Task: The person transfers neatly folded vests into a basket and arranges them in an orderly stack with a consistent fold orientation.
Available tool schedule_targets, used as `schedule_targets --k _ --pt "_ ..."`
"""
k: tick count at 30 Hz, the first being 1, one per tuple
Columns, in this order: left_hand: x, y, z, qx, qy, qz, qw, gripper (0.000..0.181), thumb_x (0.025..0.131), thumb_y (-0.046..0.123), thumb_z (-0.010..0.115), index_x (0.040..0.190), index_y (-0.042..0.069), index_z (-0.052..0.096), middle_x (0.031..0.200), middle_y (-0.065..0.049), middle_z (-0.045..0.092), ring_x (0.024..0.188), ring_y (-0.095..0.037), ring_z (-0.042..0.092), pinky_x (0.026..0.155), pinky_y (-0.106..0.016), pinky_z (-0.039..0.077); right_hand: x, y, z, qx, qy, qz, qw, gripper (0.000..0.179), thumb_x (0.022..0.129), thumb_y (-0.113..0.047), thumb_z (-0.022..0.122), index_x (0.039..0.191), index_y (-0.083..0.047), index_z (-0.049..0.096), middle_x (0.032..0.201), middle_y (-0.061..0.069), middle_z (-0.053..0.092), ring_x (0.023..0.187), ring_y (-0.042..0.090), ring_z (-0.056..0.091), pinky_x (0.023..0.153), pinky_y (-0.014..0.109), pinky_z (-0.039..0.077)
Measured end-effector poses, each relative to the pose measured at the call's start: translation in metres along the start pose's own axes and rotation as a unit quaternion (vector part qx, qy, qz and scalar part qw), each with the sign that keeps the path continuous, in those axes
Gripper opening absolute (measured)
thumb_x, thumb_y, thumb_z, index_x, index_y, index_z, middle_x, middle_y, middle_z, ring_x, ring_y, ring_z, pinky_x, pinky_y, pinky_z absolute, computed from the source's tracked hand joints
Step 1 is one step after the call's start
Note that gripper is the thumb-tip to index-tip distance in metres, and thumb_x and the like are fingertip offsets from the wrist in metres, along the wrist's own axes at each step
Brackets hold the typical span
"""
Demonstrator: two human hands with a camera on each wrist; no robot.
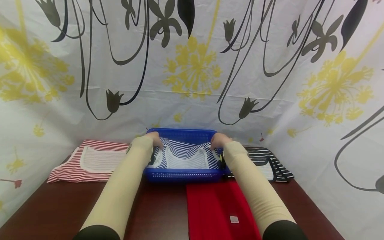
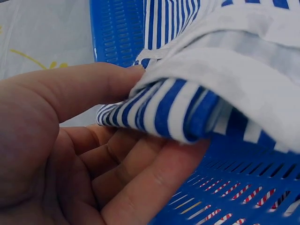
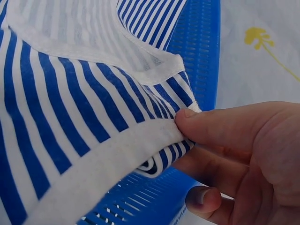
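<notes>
A blue-and-white striped shirt [image 1: 186, 150] with white trim lies spread across a blue plastic basket [image 1: 183, 176] in the head view. At its left side, my left hand [image 1: 155, 139] pinches a folded edge, thumb on top and fingers beneath, as the left wrist view shows. My right hand [image 1: 220, 140] holds the opposite side. In the right wrist view, the thumb [image 3: 206, 124] presses the striped cloth [image 3: 70, 93] from above with the index finger below. Perforated basket wall [image 2: 117, 35] shows behind the cloth in the left wrist view.
A red-and-white striped garment [image 1: 99, 160] lies left of the basket. To the right is a black-and-white striped one [image 1: 264, 158], partly behind my sleeve. Red cloth [image 1: 213, 206] with a small white label lies in front on the dark table [image 1: 162, 206]. A flower-patterned curtain [image 1: 192, 110] hangs behind.
</notes>
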State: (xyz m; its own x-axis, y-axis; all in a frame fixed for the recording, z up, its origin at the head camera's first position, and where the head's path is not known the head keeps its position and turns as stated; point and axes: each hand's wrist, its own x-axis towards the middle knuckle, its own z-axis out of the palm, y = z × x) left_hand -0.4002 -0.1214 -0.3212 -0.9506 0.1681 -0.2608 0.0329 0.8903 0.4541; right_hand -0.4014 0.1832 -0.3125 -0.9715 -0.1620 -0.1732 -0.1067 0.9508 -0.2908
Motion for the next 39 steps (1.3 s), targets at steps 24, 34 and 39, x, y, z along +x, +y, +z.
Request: schedule_targets --k 24,34,39 --pt "-0.007 0.003 0.012 -0.01 0.022 -0.025 0.9994 0.059 0.083 0.012 0.071 0.135 -0.004 0.048 0.138 -0.022 0.049 0.126 -0.035 0.046 0.108 -0.047 0.034 0.012 0.002 0.007 -0.001 -0.019 0.033 0.9993 0.007 0.083 -0.011 0.071 0.079 -0.01 0.065 0.09 0.004 0.063 0.089 0.024 0.054 0.107 0.065 0.021" --pt "0.002 -0.001 0.012 -0.012 0.017 -0.027 0.9994 0.063 0.08 0.01 0.072 0.137 -0.005 0.047 0.14 -0.022 0.047 0.127 -0.036 0.045 0.107 -0.048 0.035 0.006 0.0 0.005 -0.003 -0.019 0.034 0.9992 0.022 0.081 -0.007 0.068 0.065 -0.012 0.054 0.072 0.002 0.055 0.078 0.024 0.051 0.108 0.065 0.017" --pt "0.0 -0.001 0.013 -0.022 0.013 -0.032 0.9992 0.064 0.08 0.007 0.071 0.139 -0.003 0.046 0.143 -0.022 0.044 0.131 -0.037 0.04 0.109 -0.049 0.032 0.006 0.001 0.007 -0.004 -0.022 0.033 0.9992 0.025 0.08 -0.004 0.067 0.061 -0.011 0.052 0.07 0.005 0.058 0.074 0.026 0.051 0.108 0.066 0.016"
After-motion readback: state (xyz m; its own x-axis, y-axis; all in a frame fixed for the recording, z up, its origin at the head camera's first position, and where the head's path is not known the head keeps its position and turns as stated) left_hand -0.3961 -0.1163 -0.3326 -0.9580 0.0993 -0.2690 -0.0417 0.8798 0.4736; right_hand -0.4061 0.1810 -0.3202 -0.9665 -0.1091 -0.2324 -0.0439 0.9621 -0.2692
